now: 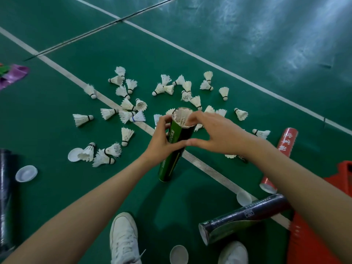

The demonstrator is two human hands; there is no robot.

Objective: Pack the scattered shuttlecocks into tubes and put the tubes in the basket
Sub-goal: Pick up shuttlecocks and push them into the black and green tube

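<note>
The green tube [170, 165] reads "…OCKS" (its start hidden), and the red tube [287, 141] bears white Chinese characters.
</note>
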